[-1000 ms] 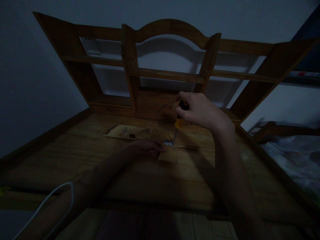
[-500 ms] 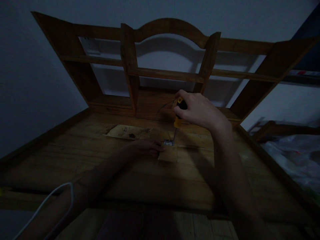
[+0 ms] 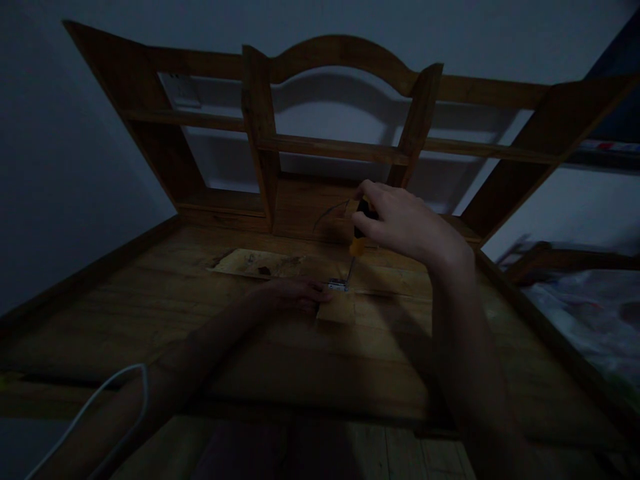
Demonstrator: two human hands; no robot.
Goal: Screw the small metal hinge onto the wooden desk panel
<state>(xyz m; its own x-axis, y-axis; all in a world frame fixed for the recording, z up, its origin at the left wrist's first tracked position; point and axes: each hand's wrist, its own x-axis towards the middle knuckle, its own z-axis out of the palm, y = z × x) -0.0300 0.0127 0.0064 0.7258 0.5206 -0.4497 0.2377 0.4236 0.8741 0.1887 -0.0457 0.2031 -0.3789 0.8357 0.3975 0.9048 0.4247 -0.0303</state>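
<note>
My right hand (image 3: pixel 395 217) is closed around the black and yellow handle of a screwdriver (image 3: pixel 357 245). The shaft slants down, and its tip meets the right end of a small shiny metal hinge (image 3: pixel 338 285). At the hinge's left end are the fingertips of my left hand (image 3: pixel 297 293), which seem to pinch it; the dim light blurs the exact grip. A flat, pale square piece (image 3: pixel 336 311) lies under and in front of the hinge on the wooden desktop (image 3: pixel 280 360).
Behind the desktop stands a wooden shelf unit (image 3: pixel 333 148) with an arched top. A torn pale patch (image 3: pixel 255 262) marks the surface left of the hinge. A thin dark wire (image 3: pixel 327 212) curves near the screwdriver. A white cord (image 3: pixel 113 380) loops by my left forearm.
My right hand and the screwdriver handle have shifted slightly to the right, with the wrist a little further over. The tip stays at the hinge. My left hand holds its place.
</note>
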